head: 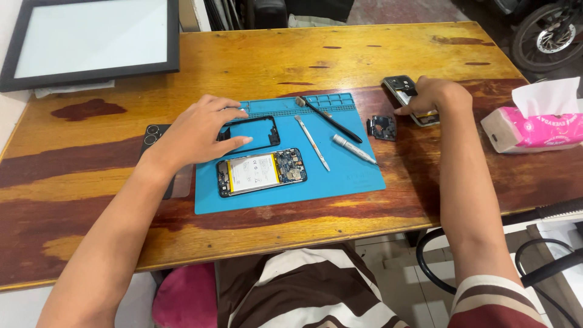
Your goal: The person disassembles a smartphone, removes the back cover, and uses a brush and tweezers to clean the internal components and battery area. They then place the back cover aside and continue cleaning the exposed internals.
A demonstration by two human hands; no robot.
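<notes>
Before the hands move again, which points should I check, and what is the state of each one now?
1. Left hand on the black frame: ok.
2. Right hand on the second phone: ok; grip cannot tell.
3. Opened phone lies flat on the blue mat: ok.
4. Metal spudger, black tool and pen lie apart from both hands: ok.
5. Small board on the mat: not ok, beside it.

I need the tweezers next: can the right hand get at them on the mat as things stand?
Probably not at once: the right hand rests on a second phone off the blue mat. The black tweezers lie uncovered.
</notes>
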